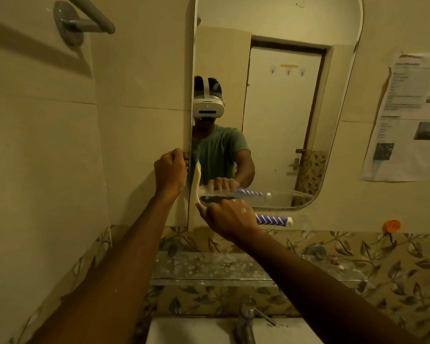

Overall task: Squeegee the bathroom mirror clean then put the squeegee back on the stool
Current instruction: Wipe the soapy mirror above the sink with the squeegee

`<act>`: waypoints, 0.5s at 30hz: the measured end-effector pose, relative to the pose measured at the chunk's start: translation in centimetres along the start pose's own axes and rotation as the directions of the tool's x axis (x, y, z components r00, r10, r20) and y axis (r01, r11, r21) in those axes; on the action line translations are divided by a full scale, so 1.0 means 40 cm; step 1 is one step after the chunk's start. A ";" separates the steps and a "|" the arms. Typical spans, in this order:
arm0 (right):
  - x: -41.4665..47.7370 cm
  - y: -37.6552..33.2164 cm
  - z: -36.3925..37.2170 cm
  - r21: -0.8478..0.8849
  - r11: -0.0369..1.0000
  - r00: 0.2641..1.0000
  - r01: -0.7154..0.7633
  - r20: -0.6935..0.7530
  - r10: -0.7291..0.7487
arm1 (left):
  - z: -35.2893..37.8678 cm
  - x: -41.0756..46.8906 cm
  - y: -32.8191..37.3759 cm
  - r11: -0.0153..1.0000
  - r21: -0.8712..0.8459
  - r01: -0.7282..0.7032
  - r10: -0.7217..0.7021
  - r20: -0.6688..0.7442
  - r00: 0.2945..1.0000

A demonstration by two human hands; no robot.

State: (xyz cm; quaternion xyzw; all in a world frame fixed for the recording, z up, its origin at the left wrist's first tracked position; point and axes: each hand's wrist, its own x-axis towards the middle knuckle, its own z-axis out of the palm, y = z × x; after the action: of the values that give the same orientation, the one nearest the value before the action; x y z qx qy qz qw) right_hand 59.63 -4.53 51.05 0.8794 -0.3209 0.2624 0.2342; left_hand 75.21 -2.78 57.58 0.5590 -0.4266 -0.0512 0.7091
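Observation:
A tall mirror with rounded corners hangs on the tiled wall ahead. My right hand grips the squeegee by its purple and white handle, which points right. Its pale blade stands upright against the glass at the mirror's lower left edge. My left hand is curled around the mirror's left edge, just left of the blade. The stool is not in view.
A glass shelf runs below the mirror. Under it are a metal tap and a white basin. A towel rail sticks out at the upper left. A printed sheet is taped to the wall on the right.

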 end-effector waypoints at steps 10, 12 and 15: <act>-0.017 0.132 0.039 0.055 0.995 0.996 -0.084 -0.010 0.085 | 0.026 -0.017 0.026 0.998 0.048 0.043 -0.036 -0.144 0.989; -0.045 0.181 0.040 0.066 0.989 0.991 -0.131 0.043 0.128 | 0.030 -0.018 0.026 0.998 0.045 0.053 -0.045 -0.162 0.986; -0.089 0.250 0.039 0.030 0.986 0.983 -0.164 0.094 0.161 | 0.034 -0.018 0.029 0.997 0.044 0.065 -0.056 -0.185 0.981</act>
State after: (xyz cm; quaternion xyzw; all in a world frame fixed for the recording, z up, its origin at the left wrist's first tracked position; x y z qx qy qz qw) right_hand 50.92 -10.71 50.12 0.8655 -0.3970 0.2463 0.1806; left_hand 73.40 -2.97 58.17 0.5916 -0.3434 -0.0104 0.7294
